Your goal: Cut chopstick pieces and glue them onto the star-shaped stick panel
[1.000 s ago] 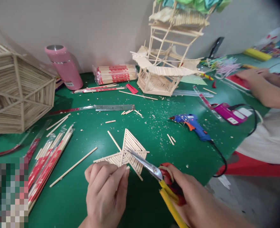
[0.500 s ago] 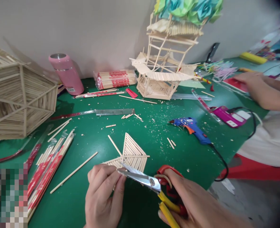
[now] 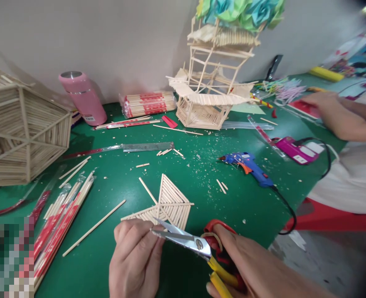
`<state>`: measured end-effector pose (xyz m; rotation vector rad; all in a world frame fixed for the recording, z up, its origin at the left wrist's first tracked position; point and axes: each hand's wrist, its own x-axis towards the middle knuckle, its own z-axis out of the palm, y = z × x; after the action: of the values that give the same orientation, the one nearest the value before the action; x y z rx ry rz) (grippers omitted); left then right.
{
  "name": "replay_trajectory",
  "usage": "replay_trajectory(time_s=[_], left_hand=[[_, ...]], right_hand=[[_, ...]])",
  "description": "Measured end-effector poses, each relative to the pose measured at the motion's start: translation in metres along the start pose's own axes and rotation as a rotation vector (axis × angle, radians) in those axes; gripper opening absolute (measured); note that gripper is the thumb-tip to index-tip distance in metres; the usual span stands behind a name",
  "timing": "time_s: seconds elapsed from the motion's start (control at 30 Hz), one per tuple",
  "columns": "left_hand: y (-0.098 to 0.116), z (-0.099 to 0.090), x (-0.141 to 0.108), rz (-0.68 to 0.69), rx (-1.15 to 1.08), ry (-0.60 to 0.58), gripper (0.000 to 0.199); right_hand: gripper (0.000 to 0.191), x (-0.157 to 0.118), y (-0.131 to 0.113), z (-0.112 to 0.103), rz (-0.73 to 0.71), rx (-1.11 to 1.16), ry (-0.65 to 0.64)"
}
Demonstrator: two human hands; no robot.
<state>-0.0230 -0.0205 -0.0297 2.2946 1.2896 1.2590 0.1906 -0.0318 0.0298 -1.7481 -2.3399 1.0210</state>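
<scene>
My right hand (image 3: 232,252) grips a pair of scissors (image 3: 198,244) with red and yellow handles. The blades are parted, their tips right at the fingers of my left hand (image 3: 136,256). Those fingers are pinched around a thin wooden stick, mostly hidden by the fingers and the blades. Just beyond my hands lies a flat panel of glued wooden sticks (image 3: 175,198), fanned in triangular sections around a centre, with one bare spoke pointing up and left. The scissors and my left hand overlap its near edge.
A blue glue gun (image 3: 248,163) lies right, beside a magenta power strip (image 3: 301,151). Packaged sticks (image 3: 66,219) and a large stick-built piece (image 3: 27,132) are left. A stick tower (image 3: 214,91), pink flask (image 3: 83,99) and stick bundle (image 3: 150,103) stand behind. Another person's arm (image 3: 341,111) rests far right.
The view has shifted slightly, so everything on the table sits a little further left. Both hands keep nearly the same pose, with the scissors still at my left fingertips.
</scene>
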Motion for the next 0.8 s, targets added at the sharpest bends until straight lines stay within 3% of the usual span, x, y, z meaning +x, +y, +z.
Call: replay_trajectory(time_s=[0.4, 0.63, 0.73, 0.8], left_hand=[[0.004, 0.000, 0.002, 0.004, -0.051, 0.006, 0.025], [0.005, 0.003, 0.002, 0.004, -0.034, -0.015, 0.024], [0.005, 0.005, 0.003, -0.040, -0.006, -0.013, 0.025], [0.005, 0.007, 0.004, -0.061, 0.021, -0.007, 0.023]], right_hand=[[0.018, 0.003, 0.007, 0.008, 0.029, -0.024, -0.119], [0.023, -0.004, 0.016, 0.018, 0.009, 0.042, 0.059], [0.021, 0.004, 0.027, 0.013, 0.086, 0.052, 0.077], [0.021, 0.013, 0.041, 0.005, 0.189, -0.058, 0.132]])
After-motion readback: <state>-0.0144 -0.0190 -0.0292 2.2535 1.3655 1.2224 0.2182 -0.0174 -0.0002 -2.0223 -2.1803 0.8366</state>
